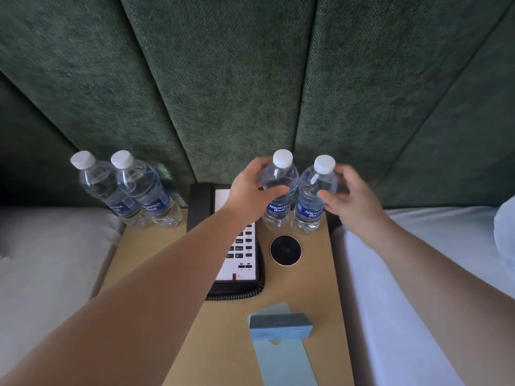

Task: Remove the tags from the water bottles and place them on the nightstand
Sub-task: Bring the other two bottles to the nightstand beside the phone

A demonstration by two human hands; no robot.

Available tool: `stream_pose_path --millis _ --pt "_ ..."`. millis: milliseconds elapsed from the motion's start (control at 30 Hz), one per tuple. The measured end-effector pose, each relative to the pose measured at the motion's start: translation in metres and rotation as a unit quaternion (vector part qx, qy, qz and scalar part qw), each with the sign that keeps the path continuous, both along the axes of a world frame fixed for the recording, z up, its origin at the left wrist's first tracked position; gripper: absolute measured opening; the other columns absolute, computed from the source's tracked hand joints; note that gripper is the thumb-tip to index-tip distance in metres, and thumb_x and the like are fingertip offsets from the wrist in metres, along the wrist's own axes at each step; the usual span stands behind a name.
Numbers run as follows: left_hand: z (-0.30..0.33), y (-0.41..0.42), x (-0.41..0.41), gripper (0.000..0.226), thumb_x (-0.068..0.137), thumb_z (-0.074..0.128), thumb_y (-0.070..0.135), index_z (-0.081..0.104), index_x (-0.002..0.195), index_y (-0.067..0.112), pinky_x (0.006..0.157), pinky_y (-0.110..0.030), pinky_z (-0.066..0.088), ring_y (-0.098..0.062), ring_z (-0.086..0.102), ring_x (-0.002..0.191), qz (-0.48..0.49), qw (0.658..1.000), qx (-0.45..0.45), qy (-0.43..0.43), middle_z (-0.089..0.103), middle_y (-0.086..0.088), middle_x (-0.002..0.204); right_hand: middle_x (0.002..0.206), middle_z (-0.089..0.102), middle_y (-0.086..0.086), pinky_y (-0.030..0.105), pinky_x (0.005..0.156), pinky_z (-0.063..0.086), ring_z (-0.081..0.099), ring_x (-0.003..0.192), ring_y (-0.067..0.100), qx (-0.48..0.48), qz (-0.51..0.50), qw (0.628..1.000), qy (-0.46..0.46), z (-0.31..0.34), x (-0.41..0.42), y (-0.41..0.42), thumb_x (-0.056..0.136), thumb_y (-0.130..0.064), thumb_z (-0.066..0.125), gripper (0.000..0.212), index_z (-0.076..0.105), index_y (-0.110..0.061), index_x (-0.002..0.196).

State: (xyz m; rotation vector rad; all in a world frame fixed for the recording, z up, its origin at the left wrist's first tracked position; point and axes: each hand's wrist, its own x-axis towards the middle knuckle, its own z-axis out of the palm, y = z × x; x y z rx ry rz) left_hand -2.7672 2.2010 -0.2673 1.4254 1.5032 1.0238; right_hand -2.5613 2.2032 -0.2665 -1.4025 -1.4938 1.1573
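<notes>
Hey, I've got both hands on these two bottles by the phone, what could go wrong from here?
1. The two right bottles stand touching each other; moving one may tip the other.
2. They stand near the nightstand's right edge by the bed, so a toppled one could roll off.
3. The left hand reaches over the phone and might bump it.

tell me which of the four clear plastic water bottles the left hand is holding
The third clear plastic water bottle from the left, just right of the telephone. The left hand wraps its shoulder; the right hand is at its right-hand neighbour, and the far-left pair stands untouched.
</notes>
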Motion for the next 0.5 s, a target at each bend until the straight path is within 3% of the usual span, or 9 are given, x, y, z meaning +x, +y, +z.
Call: stream_pose_path --millis 100,200,267,400,500 --pt "-0.005 0.005 -0.005 0.051 0.081 0.075 0.012 0.051 0.119 0.037 0.074 -0.01 0.046 -0.004 0.063 0.094 -0.015 1.0 -0.001 -0.003 0.062 0.019 0.106 0.11 0.062 -0.02 0.048 0.094 0.051 0.068 0.093 0.008 0.01 -0.018 1.0 0.0 -0.001 -0.006 0.005 0.086 -0.008 0.066 0.052 0.049 -0.056 0.098" --pt "-0.008 0.007 -0.006 0.056 0.082 0.074 0.012 0.051 0.128 0.034 0.078 -0.015 0.048 -0.011 0.062 0.098 -0.02 1.0 -0.005 0.01 0.061 0.002 0.119 0.118 0.063 -0.005 0.047 0.092 0.052 0.067 0.096 0.014 0.018 -0.031 0.999 -0.005 -0.002 -0.009 0.007 0.085 -0.011 0.067 0.054 0.048 -0.06 0.096" --pt "-0.008 0.005 -0.006 0.058 0.081 0.074 0.012 0.049 0.128 0.034 0.086 -0.023 0.05 -0.012 0.062 0.101 -0.009 1.0 0.004 0.011 0.059 0.002 0.121 0.122 0.061 -0.002 0.048 0.092 0.052 0.067 0.097 0.015 0.022 -0.029 0.999 -0.002 -0.003 -0.009 0.007 0.085 -0.011 0.068 0.055 0.049 -0.062 0.097" --pt "-0.009 -0.002 -0.007 0.054 0.079 0.077 0.015 0.045 0.118 0.033 0.075 -0.012 0.046 0.003 0.062 0.092 0.033 0.999 0.006 -0.003 0.057 0.023 0.103 0.111 0.061 -0.02 0.047 0.091 0.053 0.068 0.093 0.008 0.02 -0.001 1.0 -0.014 -0.007 -0.006 0.011 0.084 -0.01 0.069 0.052 0.048 -0.055 0.102" --pt "-0.011 -0.005 -0.007 0.045 0.079 0.077 0.017 0.047 0.11 0.032 0.069 -0.001 0.041 0.019 0.057 0.083 0.046 0.999 0.017 0.007 0.057 0.028 0.094 0.12 0.056 -0.007 0.044 0.089 0.053 0.067 0.094 0.011 0.008 -0.007 1.0 -0.025 -0.011 -0.004 0.018 0.083 -0.013 0.071 0.041 0.045 -0.03 0.11"
